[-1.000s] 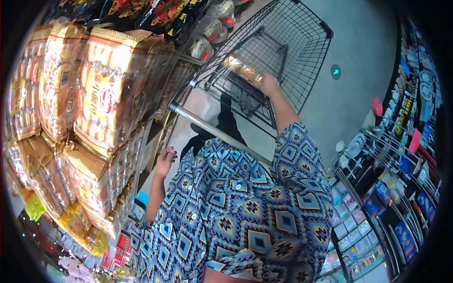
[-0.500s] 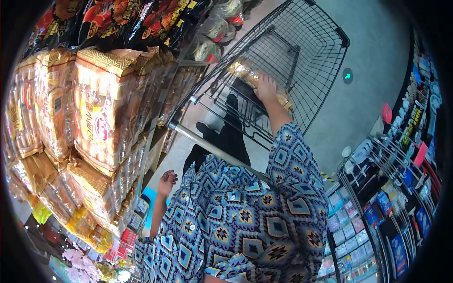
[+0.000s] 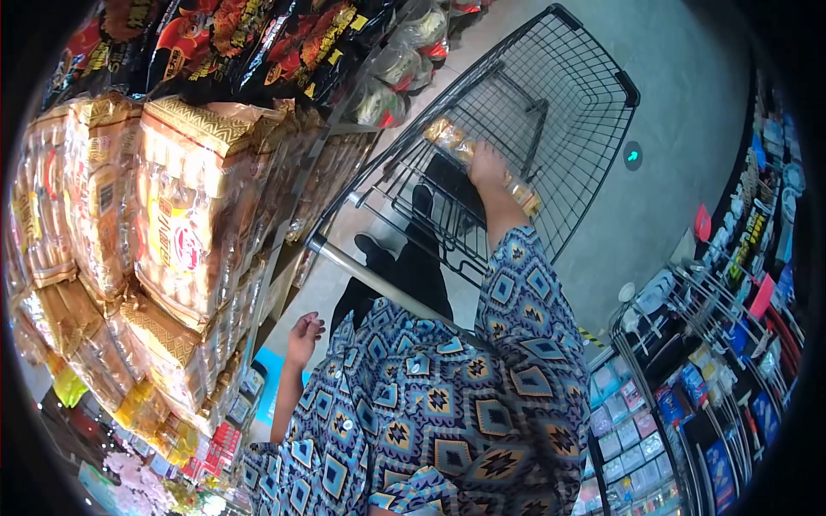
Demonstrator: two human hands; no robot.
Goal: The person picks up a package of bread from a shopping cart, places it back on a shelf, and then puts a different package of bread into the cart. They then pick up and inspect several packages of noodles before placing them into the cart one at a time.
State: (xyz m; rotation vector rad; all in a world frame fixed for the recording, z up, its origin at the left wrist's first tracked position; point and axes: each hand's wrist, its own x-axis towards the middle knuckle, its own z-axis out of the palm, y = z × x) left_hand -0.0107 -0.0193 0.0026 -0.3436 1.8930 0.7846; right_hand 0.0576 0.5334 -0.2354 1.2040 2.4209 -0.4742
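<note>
A long golden bread package (image 3: 450, 140) lies across the near end of the black wire shopping cart (image 3: 594, 103). My right hand (image 3: 489, 166) is closed over the middle of that package, and both package ends show beside it. My left hand (image 3: 305, 338) hangs beside the shelf with its fingers curled loosely and apart, holding nothing. The cart's handle bar (image 3: 374, 282) runs between my two arms, in front of my patterned shirt.
Stacked bread packages (image 3: 185, 215) fill the shelf at left, with black-and-red bags (image 3: 228, 43) above. Clear bags (image 3: 396, 64) hang beyond them. At right stands a rack of small goods (image 3: 628, 421). A green arrow (image 3: 633, 156) glows on the floor.
Since a second ago, the package has come to lie across the cart's near end, with my right hand moved onto its middle. My left hand appears slightly lower in view.
</note>
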